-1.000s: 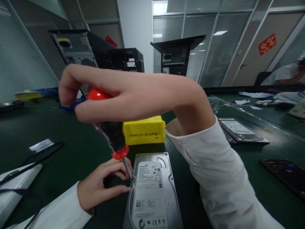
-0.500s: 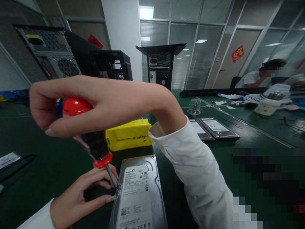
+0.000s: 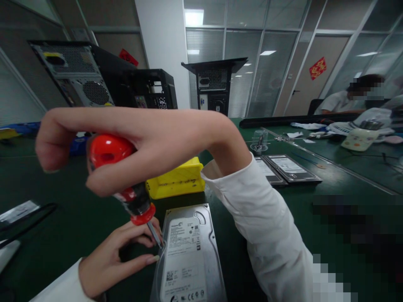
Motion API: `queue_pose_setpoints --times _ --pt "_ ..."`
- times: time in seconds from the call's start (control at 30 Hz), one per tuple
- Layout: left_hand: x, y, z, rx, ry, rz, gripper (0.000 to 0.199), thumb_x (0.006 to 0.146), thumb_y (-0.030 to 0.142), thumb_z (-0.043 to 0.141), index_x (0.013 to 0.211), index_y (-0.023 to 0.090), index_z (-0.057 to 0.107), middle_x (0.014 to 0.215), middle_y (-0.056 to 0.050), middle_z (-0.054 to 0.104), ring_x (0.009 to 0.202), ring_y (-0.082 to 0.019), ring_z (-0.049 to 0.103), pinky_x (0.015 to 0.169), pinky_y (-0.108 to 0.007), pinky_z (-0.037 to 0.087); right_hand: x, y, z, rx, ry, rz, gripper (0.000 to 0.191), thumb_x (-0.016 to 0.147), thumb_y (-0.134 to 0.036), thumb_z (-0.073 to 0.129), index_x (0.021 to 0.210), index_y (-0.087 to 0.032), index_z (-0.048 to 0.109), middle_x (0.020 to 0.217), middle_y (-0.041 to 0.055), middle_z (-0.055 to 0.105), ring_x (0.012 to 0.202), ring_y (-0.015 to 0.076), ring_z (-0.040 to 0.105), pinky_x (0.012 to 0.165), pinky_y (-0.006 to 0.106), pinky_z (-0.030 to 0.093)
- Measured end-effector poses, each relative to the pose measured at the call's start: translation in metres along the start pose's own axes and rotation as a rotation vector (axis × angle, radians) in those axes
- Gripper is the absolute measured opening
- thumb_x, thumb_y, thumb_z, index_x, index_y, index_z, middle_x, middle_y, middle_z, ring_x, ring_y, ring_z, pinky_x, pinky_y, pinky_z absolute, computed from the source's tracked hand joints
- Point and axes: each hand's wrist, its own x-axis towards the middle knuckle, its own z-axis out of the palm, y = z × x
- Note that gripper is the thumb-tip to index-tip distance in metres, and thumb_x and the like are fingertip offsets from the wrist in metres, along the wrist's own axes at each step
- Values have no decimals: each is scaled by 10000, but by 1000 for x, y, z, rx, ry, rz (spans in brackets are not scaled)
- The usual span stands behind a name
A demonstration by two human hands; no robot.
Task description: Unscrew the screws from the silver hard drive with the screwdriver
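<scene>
One screwdriver (image 3: 138, 199), held in right grip (image 3: 151, 142), met left edge of hard drive (image 3: 189, 260); left grip (image 3: 108, 261), parted, lay there too. Green bench (image 3: 297, 199) separated drive from yellow bin (image 3: 178, 184); glass partitions (image 3: 242, 46) stood behind.

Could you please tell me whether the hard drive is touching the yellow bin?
Apart: the head view shows a strip of green tabletop between the far edge of the hard drive and the yellow bin.

A white pillar (image 3: 160, 37) stands between brownish panels (image 3: 108, 12) on the left and glass (image 3: 244, 46) with pale blinds (image 3: 204, 42) on the right. Bright lights (image 3: 194, 17) show in the glass. Farther right, red paper (image 3: 317, 68) hangs on a door (image 3: 330, 47), with a dark chair (image 3: 314, 105) beyond the green table (image 3: 292, 199).
</scene>
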Motion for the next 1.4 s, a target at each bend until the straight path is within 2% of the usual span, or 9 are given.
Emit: queue_pose_setpoints --times 0.07,0.13,0.3,0.4,0.57,0.77,1.0,1.2,1.4 --pt "1 3 -2 1 -33 4 161 711 146 638 851 223 649 947 -15 599 865 -175 592 724 -213 514 0 1 3 136 102 38 333 777 -209 430 1046 -14 404 1098 15 477 1000 50 470 826 79 383" --pt "2 5 -2 1 -50 3 154 716 151 634 855 217 642 945 -17 593 856 -172 588 713 -210 511 1 1 5 214 97 66 345 781 -204 454 1062 -10 405 1019 9 509 971 40 476 814 92 395" --pt "3 5 -4 38 -75 20 91 731 175 628 820 193 626 951 -30 578 890 -184 570 724 -221 501 9 8 11 183 109 202 303 871 -315 387 973 -32 425 821 -4 512 674 -6 463 651 108 407" --pt "4 6 -6 51 -104 23 74 744 179 616 817 176 610 951 -40 569 882 -178 565 720 -219 498 12 13 11 161 135 207 313 892 -350 354 893 -52 452 763 -13 506 624 -10 445 625 111 404" --pt "4 7 -9 22 -139 14 95 748 189 622 836 153 614 948 -52 546 845 -163 563 699 -213 501 3 8 1 99 64 320 219 873 -241 392 977 -76 492 895 -17 561 764 -7 499 660 75 412" --pt "3 6 -10 -20 -139 0 114 741 202 649 834 141 626 949 -59 533 843 -161 559 703 -229 501 -6 -2 0 107 126 519 400 806 -344 466 1164 -175 416 946 -55 569 717 -13 511 567 48 390" --pt "2 6 -10 -35 -130 -14 127 729 185 659 843 138 629 961 -58 536 838 -157 564 708 -232 505 -6 -7 0 171 78 432 425 782 -316 484 1170 -170 389 973 -58 541 721 -27 520 572 34 402" --pt "1 5 -11 -25 -90 -10 141 719 191 671 839 133 626 963 -59 536 854 -165 555 710 -236 513 -5 -13 -3 196 27 312 279 790 -240 484 1042 -124 458 975 -78 519 792 -37 505 648 30 421" --pt "0 3 -10 -41 -114 25 149 730 197 665 859 132 630 949 -64 536 836 -161 562 705 -242 515 -8 -11 -5 164 -29 221 226 845 -184 458 1038 -67 464 984 -15 495 819 -11 472 706 60 445"
